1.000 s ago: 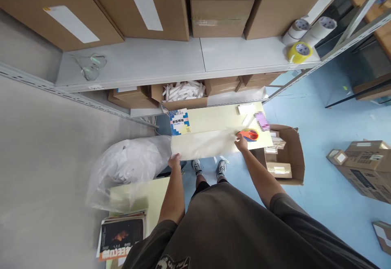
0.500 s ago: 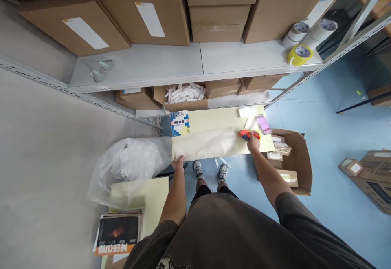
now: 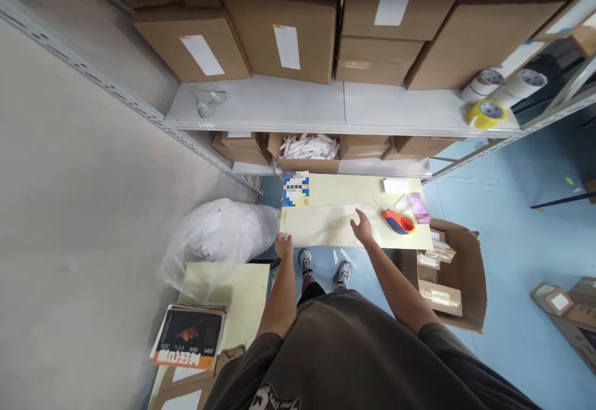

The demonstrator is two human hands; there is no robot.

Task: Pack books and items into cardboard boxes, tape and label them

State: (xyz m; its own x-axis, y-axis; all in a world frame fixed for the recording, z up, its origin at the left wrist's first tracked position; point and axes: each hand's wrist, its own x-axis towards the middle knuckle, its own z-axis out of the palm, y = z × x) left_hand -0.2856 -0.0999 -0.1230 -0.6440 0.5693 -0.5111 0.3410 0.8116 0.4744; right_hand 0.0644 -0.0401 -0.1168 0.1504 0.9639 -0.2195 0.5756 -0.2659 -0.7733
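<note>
A thin translucent plastic sheet (image 3: 321, 223) lies along the near half of the pale yellow table (image 3: 344, 187). At its near left corner, my left hand (image 3: 284, 245) has its fingers closed on the edge of the sheet. My right hand (image 3: 362, 228) hovers over or rests on the sheet's right part, thumb and fingers apart, holding nothing; whether it touches is unclear. To its right lies a red and blue tape dispenser (image 3: 399, 222). A blue and white book (image 3: 296, 189) sits at the table's back left.
A big clear bag of white material (image 3: 223, 230) bulges left of the table. An open carton (image 3: 470, 279) with wrapped parcels stands at right. Ahead is a shelf (image 3: 298, 102) bearing boxes and tape rolls (image 3: 487, 113). Magazines (image 3: 189, 335) are stacked at lower left.
My right hand has let go of the tape dispenser, which now lies on the table, and has moved left over the sheet. My left hand stays at the sheet's corner. The view has shifted.
</note>
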